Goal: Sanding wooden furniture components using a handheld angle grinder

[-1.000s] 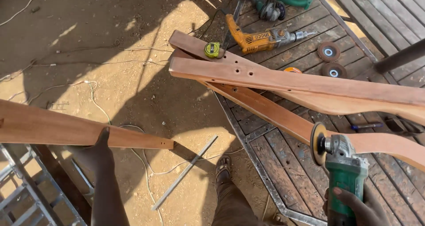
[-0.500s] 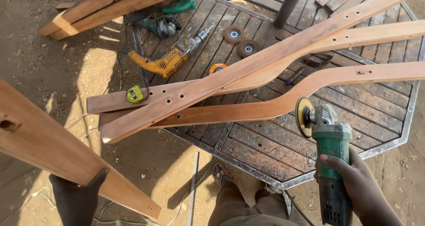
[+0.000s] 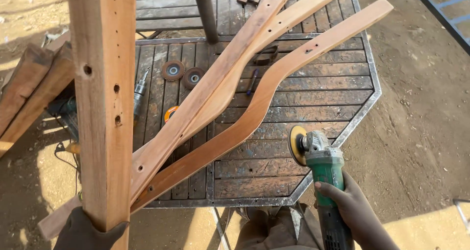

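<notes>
My left hand (image 3: 90,229), in a dark glove at the bottom left, grips a long straight wooden plank (image 3: 103,98) with several drilled holes. The plank rises up through the left of the view. My right hand (image 3: 350,208) holds a green angle grinder (image 3: 323,169) by its body, its sanding disc (image 3: 295,145) hanging over the near right part of the table. Three long curved wooden pieces (image 3: 254,105) lie diagonally across the dark slatted octagonal table (image 3: 293,83).
Two round sanding discs (image 3: 182,73), an orange tape measure (image 3: 170,114), a power drill (image 3: 139,91) and a small dark tool (image 3: 252,81) lie on the table. More timber (image 3: 29,91) leans at the left. Sandy ground surrounds the table, with a blue metal frame (image 3: 445,15) at top right.
The view has swung right over the table. The plank in my left hand has tipped from slanting to nearly upright, and the grinder has stayed in my right hand.
</notes>
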